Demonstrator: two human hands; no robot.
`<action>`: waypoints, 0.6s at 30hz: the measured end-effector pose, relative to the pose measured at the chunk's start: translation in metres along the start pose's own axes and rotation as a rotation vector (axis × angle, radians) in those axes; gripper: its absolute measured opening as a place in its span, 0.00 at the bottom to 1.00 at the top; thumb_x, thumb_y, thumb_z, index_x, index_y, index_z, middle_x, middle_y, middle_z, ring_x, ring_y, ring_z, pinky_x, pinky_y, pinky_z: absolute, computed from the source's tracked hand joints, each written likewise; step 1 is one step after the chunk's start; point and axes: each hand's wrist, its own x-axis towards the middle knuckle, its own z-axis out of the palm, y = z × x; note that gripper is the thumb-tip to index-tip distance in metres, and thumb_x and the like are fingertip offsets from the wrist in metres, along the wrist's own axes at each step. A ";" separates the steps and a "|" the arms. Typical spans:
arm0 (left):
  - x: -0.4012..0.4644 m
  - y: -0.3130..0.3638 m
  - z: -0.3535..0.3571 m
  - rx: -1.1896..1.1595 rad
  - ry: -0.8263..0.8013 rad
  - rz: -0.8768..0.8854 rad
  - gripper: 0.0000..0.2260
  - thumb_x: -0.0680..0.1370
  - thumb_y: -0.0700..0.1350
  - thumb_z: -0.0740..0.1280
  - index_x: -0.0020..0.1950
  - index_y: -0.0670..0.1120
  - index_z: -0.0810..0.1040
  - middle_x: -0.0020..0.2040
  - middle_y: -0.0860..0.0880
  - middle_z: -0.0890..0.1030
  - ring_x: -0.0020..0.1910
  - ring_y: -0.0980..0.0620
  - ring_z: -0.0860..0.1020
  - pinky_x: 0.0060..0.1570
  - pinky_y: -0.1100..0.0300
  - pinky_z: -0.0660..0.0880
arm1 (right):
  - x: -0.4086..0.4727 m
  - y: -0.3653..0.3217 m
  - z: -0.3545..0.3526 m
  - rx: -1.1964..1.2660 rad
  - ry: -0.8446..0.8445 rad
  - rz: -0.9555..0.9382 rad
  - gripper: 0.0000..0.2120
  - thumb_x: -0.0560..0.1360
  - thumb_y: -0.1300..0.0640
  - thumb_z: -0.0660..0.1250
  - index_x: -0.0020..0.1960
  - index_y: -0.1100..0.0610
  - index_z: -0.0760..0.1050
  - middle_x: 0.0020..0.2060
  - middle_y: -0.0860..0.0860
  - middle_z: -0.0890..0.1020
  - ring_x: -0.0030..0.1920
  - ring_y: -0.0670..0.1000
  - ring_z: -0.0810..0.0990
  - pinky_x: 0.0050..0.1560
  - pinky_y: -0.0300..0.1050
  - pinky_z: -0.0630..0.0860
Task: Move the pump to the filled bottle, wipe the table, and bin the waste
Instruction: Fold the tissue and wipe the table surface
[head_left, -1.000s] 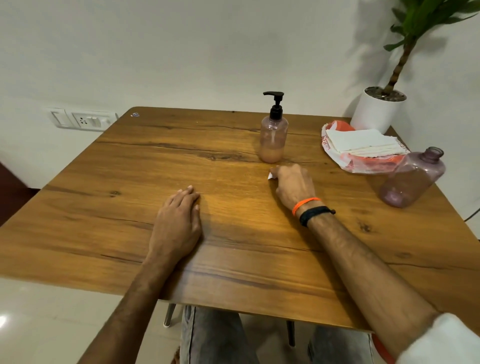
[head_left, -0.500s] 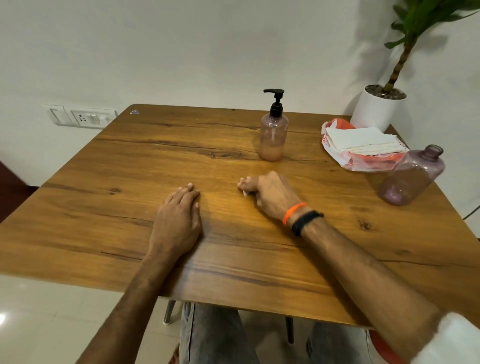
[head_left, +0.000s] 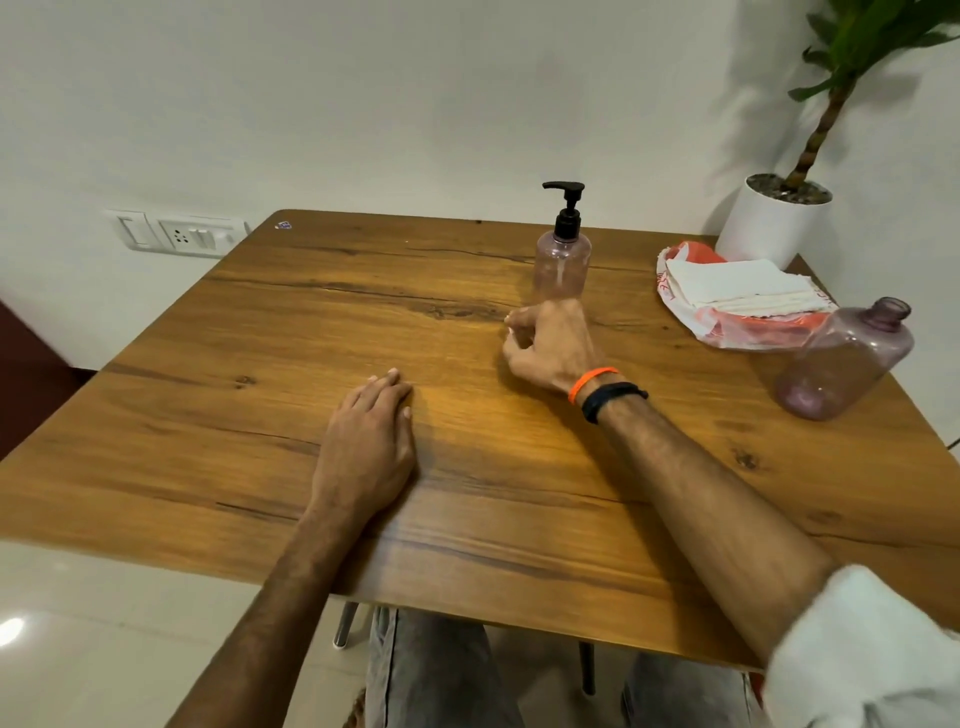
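Observation:
A pink bottle (head_left: 563, 266) with a black pump (head_left: 567, 208) stands upright on the far middle of the wooden table (head_left: 218, 415). A second pink bottle (head_left: 845, 358), open-necked with no pump, stands near the right edge. My right hand (head_left: 551, 345) rests on the table just in front of the pump bottle and hides its base. Its fingers are curled around a small white tissue, of which only a sliver shows at the fingertips. My left hand (head_left: 370, 441) lies flat on the table, palm down and holding nothing.
A stack of white tissues (head_left: 737, 285) lies on an orange-and-white plastic bag (head_left: 727, 325) at the far right. Behind it stands a white plant pot (head_left: 773, 221) in the corner. A wall socket (head_left: 179, 236) sits left of the table.
My right hand slid left across the table with the tissue, then moved away from me to the foot of the pump bottle. My left hand has not moved.

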 end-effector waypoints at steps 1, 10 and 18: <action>0.000 0.000 0.000 0.002 0.004 0.003 0.18 0.81 0.44 0.58 0.70 0.42 0.72 0.74 0.45 0.69 0.72 0.46 0.66 0.73 0.49 0.61 | 0.005 0.002 0.005 -0.034 -0.034 0.003 0.12 0.70 0.60 0.66 0.50 0.60 0.84 0.46 0.56 0.86 0.46 0.53 0.84 0.49 0.47 0.82; 0.001 -0.003 0.002 0.001 -0.003 0.007 0.18 0.81 0.45 0.59 0.70 0.44 0.72 0.74 0.46 0.69 0.73 0.47 0.66 0.73 0.51 0.60 | -0.017 -0.004 0.018 -0.118 -0.259 -0.089 0.29 0.71 0.72 0.63 0.67 0.49 0.73 0.64 0.53 0.78 0.65 0.52 0.76 0.69 0.46 0.70; 0.001 0.000 0.000 0.001 -0.024 -0.008 0.19 0.81 0.45 0.58 0.71 0.44 0.70 0.75 0.45 0.68 0.73 0.47 0.65 0.74 0.48 0.61 | -0.083 -0.018 -0.013 0.255 -0.351 -0.298 0.22 0.72 0.70 0.63 0.58 0.50 0.81 0.53 0.45 0.84 0.55 0.33 0.78 0.56 0.26 0.72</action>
